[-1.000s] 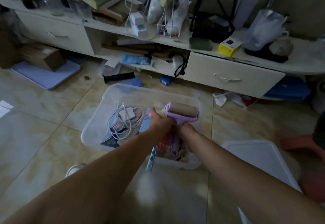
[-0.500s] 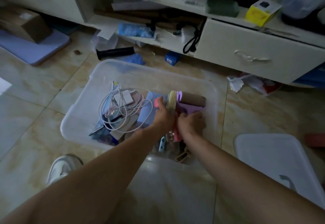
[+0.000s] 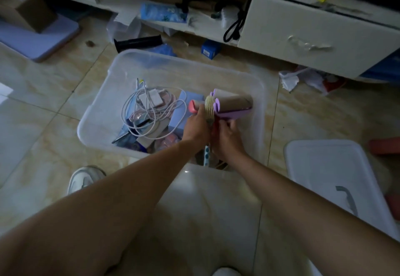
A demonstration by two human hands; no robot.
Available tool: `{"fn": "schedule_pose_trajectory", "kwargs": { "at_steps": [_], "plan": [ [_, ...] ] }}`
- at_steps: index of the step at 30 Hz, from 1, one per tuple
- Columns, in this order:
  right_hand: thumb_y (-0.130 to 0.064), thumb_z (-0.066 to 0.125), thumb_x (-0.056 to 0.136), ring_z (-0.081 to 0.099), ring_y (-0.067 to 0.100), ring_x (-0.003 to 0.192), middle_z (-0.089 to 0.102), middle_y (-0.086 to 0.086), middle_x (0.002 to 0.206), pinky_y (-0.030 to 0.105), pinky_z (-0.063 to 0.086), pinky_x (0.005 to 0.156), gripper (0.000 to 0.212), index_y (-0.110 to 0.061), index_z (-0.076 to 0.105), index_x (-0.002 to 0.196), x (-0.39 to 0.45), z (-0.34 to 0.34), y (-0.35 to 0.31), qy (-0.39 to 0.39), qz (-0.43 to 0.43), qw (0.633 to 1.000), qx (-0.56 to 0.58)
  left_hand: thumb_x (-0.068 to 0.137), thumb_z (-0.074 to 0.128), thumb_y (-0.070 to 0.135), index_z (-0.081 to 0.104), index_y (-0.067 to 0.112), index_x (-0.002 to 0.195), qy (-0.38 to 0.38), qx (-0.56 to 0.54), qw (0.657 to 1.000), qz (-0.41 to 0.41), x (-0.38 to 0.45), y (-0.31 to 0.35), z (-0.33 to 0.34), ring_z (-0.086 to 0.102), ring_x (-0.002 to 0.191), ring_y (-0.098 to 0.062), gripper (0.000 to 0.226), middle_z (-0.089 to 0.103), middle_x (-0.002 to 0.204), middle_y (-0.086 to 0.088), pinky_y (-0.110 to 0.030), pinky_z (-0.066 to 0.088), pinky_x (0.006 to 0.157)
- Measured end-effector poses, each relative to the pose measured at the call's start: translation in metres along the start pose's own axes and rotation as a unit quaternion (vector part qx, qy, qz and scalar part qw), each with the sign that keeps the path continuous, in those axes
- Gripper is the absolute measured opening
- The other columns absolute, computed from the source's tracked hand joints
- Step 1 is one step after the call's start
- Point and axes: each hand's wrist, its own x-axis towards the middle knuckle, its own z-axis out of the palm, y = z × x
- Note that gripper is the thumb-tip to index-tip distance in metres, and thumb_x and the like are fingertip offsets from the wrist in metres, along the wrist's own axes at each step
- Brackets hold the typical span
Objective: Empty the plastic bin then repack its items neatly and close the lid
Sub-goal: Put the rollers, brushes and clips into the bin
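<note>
We see a clear plastic bin point(image 3: 112, 111) sitting open on the tiled floor point(image 3: 39, 93), and we take it as our landmark. Inside it, toward its left half, lies a loose coil of white charging cable point(image 3: 151, 111) with a white charger block point(image 3: 154, 99) resting on top of the tangle. Under the coil there are pink packets point(image 3: 166, 141), a dark flat thing we cannot identify, and a pale blue box point(image 3: 186, 100) standing just right of the cable.

Over the bin's right half both hands meet. Our left hand point(image 3: 195, 127) is clenched around a bundle: a coral-pink cylinder point(image 3: 193, 105) pokes out above the fist, and a wooden brush with pale bristles point(image 3: 209, 107) sits beside it. A stick with blue dots point(image 3: 206, 153) hangs below the hand. Our right hand point(image 3: 228, 133) grasps the handle of a purple lint roller point(image 3: 232, 106). The roller's long axis runs left to right, its brown drum lying roughly level across the bin, while the handle drops toward the near edge into the right fist.

The bin's lid point(image 3: 333, 165) lies flat on the floor, just right of the bin, grey latch point(image 3: 347, 197) facing up. Beyond the bin's far edge, a black tube point(image 3: 138, 41) and a small blue box point(image 3: 208, 49) lie below a white cabinet point(image 3: 303, 37). A white shoe point(image 3: 85, 178) shows near the bin's near-left corner.
</note>
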Motion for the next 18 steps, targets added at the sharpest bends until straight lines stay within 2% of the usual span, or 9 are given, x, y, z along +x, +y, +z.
{"fn": "schedule_pose_trajectory", "kwargs": {
  "at_steps": [2,4,5,7,10,12,15,16,18],
  "plan": [
    [-0.029,0.058,0.085,0.050,0.041,0.111,0.051,0.025,0.122,0.039,0.042,0.089,0.043,-0.001,0.055,0.118,-0.005,-0.005,-0.007,-0.025,-0.013,1.000,-0.014,0.096,0.052,0.022,0.026,0.007,0.146,-0.017,0.016,1.000,-0.015,-0.008,0.008,-0.006,0.060,0.104,-0.044,0.059,0.061,0.117,-0.028,-0.037,0.041,0.074],
    [-0.027,0.060,0.083,0.053,0.039,0.107,0.054,0.026,0.120,0.037,0.039,0.079,0.038,-0.003,0.053,0.112,-0.012,-0.018,-0.019,-0.043,-0.001,0.999,-0.023,0.095,0.049,0.027,0.013,0.006,0.153,-0.026,0.040,0.999,-0.004,-0.020,0.014,-0.015,0.058,0.110,-0.044,0.071,0.052,0.131,-0.029,-0.041,0.046,0.084],
    [-0.024,0.060,0.084,0.054,0.037,0.106,0.056,0.024,0.119,0.037,0.039,0.076,0.033,-0.005,0.053,0.109,-0.016,-0.024,-0.026,-0.046,0.009,0.998,-0.029,0.094,0.047,0.031,0.014,0.007,0.153,-0.026,0.052,0.998,0.017,-0.027,0.016,-0.022,0.056,0.112,-0.044,0.071,0.046,0.137,-0.028,-0.044,0.047,0.088],
    [-0.028,0.057,0.080,0.059,0.036,0.105,0.063,0.020,0.113,0.042,0.049,0.080,0.032,-0.010,0.058,0.106,-0.022,-0.036,-0.035,-0.040,-0.007,0.998,-0.049,0.094,0.046,0.029,0.033,0.006,0.145,-0.007,0.086,0.994,0.066,-0.046,0.020,-0.040,0.053,0.115,-0.043,0.058,0.044,0.137,-0.026,-0.044,0.044,0.091],
    [-0.038,0.053,0.077,0.066,0.034,0.099,0.069,0.014,0.104,0.046,0.055,0.084,0.036,-0.016,0.064,0.102,-0.042,-0.052,-0.050,-0.026,-0.038,0.997,-0.063,0.090,0.049,0.013,0.055,0.002,0.118,0.041,0.129,0.981,0.140,-0.083,0.019,-0.062,0.055,0.103,-0.041,0.030,0.054,0.119,-0.024,-0.042,0.043,0.079],
    [-0.031,0.056,0.083,0.063,0.035,0.102,0.068,0.016,0.110,0.046,0.053,0.088,0.039,-0.012,0.064,0.116,-0.062,-0.060,-0.062,-0.023,-0.061,0.996,-0.057,0.090,0.051,0.013,0.057,0.003,0.108,0.059,0.145,0.970,0.183,-0.111,0.014,-0.071,0.057,0.094,-0.037,0.021,0.057,0.109,-0.021,-0.038,0.041,0.069],
    [-0.013,0.058,0.086,0.060,0.036,0.108,0.066,0.018,0.113,0.034,0.048,0.090,0.029,-0.009,0.069,0.113,-0.087,-0.065,-0.072,-0.026,-0.111,0.992,-0.059,0.087,0.051,0.006,0.057,0.004,0.103,0.061,0.138,0.973,0.174,-0.142,-0.002,-0.079,0.057,0.089,-0.037,0.017,0.057,0.103,-0.018,-0.043,0.047,0.069],
    [-0.012,0.058,0.088,0.059,0.034,0.110,0.065,0.017,0.117,0.030,0.045,0.088,0.028,-0.010,0.070,0.113,-0.097,-0.068,-0.075,-0.050,-0.125,0.988,-0.076,0.085,0.051,0.004,0.057,0.006,0.103,0.054,0.137,0.976,0.163,-0.150,-0.006,-0.083,0.057,0.090,-0.035,0.019,0.057,0.105,-0.016,-0.044,0.050,0.071],
    [-0.015,0.056,0.094,0.059,0.029,0.115,0.065,0.010,0.127,0.025,0.041,0.087,0.029,-0.016,0.070,0.119,-0.114,-0.077,-0.078,-0.148,-0.142,0.969,-0.138,0.081,0.051,0.001,0.059,0.011,0.104,0.019,0.143,0.978,0.148,-0.163,-0.011,-0.094,0.058,0.095,-0.029,0.027,0.059,0.109,-0.011,-0.040,0.052,0.077]
  ]
}}
